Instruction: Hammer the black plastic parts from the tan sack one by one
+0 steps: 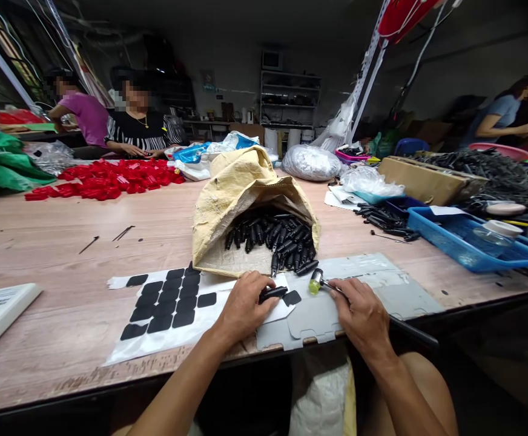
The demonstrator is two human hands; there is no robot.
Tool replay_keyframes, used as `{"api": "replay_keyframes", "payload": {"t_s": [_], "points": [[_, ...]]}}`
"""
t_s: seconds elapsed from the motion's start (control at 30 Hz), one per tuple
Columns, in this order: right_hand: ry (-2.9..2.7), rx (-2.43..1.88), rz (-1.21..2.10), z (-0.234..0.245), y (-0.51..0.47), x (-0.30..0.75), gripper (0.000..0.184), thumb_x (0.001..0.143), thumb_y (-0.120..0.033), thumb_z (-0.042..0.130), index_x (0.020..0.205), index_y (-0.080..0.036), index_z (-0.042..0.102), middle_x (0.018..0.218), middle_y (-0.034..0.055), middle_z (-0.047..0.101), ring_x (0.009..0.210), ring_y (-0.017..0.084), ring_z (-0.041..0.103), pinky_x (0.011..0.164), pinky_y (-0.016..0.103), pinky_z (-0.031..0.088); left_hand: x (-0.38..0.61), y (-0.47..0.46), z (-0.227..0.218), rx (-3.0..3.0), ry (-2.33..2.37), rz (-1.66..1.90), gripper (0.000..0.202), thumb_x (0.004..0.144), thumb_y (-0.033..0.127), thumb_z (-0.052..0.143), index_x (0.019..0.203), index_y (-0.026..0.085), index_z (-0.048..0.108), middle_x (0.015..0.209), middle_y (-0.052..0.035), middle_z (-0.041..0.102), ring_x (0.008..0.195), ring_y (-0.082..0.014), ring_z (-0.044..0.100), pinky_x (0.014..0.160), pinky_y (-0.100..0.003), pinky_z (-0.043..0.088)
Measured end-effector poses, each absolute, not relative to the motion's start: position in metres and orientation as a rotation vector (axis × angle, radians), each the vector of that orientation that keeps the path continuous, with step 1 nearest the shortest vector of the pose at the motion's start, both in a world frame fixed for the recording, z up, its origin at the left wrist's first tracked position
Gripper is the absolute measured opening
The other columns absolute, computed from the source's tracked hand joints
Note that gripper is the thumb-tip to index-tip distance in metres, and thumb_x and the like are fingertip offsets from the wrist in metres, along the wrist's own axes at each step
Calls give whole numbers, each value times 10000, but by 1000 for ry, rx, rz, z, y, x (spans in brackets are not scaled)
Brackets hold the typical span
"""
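My left hand (246,304) is closed around a short black tubular part (273,292), which points right above a white sheet. In my right hand (364,312) is a small mallet (317,281) with a yellow-green face and a metal collar. Its dark handle (413,333) sticks out behind the hand. Under the mallet lies a grey board (377,287). Just beyond both hands, a yellow woven sack (214,224) lies with its mouth toward me, black tubular parts (286,236) spilling out. Left of my left hand, a white sheet (123,351) bears rounded black squares (168,306).
Red parts (118,177) are heaped at the back left, near two seated people. A blue tray (473,257) with a jar and a cardboard box (427,180) stand at the right. A white box-like object (5,315) sits at the left edge. Another person is at far right.
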State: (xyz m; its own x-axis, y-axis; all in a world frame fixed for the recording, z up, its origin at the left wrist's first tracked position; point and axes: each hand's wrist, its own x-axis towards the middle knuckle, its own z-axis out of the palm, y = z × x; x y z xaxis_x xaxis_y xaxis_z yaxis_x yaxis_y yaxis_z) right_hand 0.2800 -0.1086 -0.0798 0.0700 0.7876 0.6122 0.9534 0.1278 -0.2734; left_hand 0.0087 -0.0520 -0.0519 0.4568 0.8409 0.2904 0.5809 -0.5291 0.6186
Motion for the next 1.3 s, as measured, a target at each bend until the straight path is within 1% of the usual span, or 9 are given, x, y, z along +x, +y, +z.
{"api": "replay_keyframes", "payload": {"t_s": [0.2, 0.3, 0.5, 0.73, 0.9, 1.03, 1.13, 1.2, 1.3], "points": [[-1647, -1443, -57, -58, -116, 250, 257, 1003, -254, 513, 1187, -225, 690, 1068, 60, 716, 1026, 198, 658, 930, 336, 509, 6, -47, -52, 2190, 1158, 845, 115, 812, 184, 727, 924, 199, 703, 906, -34, 649, 922, -223, 579, 834, -332, 436], [-1694, -1370, 70, -48, -119, 228, 262, 1005, -243, 512, 1191, -227, 695, 1047, 56, 724, 995, 184, 676, 908, 310, 526, 7, -46, -54, 2176, 1153, 849, 114, 802, 181, 737, 913, 198, 720, 902, -31, 659, 919, -219, 583, 828, -326, 434], [-1727, -1374, -37, -34, -121, 208, 298, 1011, -224, 498, 1223, -244, 707, 990, 56, 721, 943, 185, 675, 875, 308, 522, 7, -42, -56, 2124, 1169, 845, 153, 745, 147, 769, 884, 191, 722, 899, -21, 680, 906, -209, 600, 802, -309, 435], [-1853, -1494, -126, -41, -122, 205, 337, 992, -157, 486, 1220, -254, 715, 912, 38, 700, 885, 186, 666, 808, 294, 501, 9, -42, -56, 2086, 1195, 848, 181, 709, 122, 776, 868, 192, 726, 875, -13, 676, 898, -207, 602, 798, -302, 434], [-1792, -1428, -105, -37, -123, 196, 334, 1002, -182, 479, 1242, -246, 703, 948, 53, 704, 895, 187, 655, 829, 293, 498, 8, -41, -57, 2100, 1164, 855, 173, 724, 121, 782, 874, 188, 725, 882, -11, 680, 896, -200, 602, 808, -297, 428], [-1858, -1445, -72, -44, -124, 189, 349, 1001, -166, 463, 1239, -253, 701, 891, 40, 685, 862, 184, 644, 782, 286, 488, 8, -41, -56, 2142, 1176, 827, 130, 727, 134, 790, 817, 181, 708, 860, -16, 669, 887, -205, 594, 798, -298, 420], [-1826, -1466, -33, -46, -122, 194, 325, 1008, -199, 474, 1233, -255, 702, 942, 38, 701, 908, 182, 652, 827, 291, 492, 7, -42, -54, 2129, 1172, 830, 141, 737, 148, 785, 858, 182, 722, 884, -22, 677, 908, -208, 597, 816, -302, 420], [-1772, -1461, -28, -45, -119, 207, 305, 1011, -239, 487, 1228, -253, 701, 1003, 43, 715, 956, 185, 659, 881, 303, 492, 6, -43, -52, 2110, 1166, 823, 134, 769, 176, 764, 899, 187, 733, 910, -26, 683, 928, -212, 599, 832, -309, 419], [-1736, -1498, -53, -46, -115, 236, 271, 998, -287, 517, 1183, -252, 712, 1019, 42, 722, 976, 195, 660, 896, 320, 491, 5, -44, -50, 2082, 1139, 802, 99, 883, 256, 658, 915, 197, 730, 942, -32, 686, 955, -218, 597, 856, -327, 417]]}}
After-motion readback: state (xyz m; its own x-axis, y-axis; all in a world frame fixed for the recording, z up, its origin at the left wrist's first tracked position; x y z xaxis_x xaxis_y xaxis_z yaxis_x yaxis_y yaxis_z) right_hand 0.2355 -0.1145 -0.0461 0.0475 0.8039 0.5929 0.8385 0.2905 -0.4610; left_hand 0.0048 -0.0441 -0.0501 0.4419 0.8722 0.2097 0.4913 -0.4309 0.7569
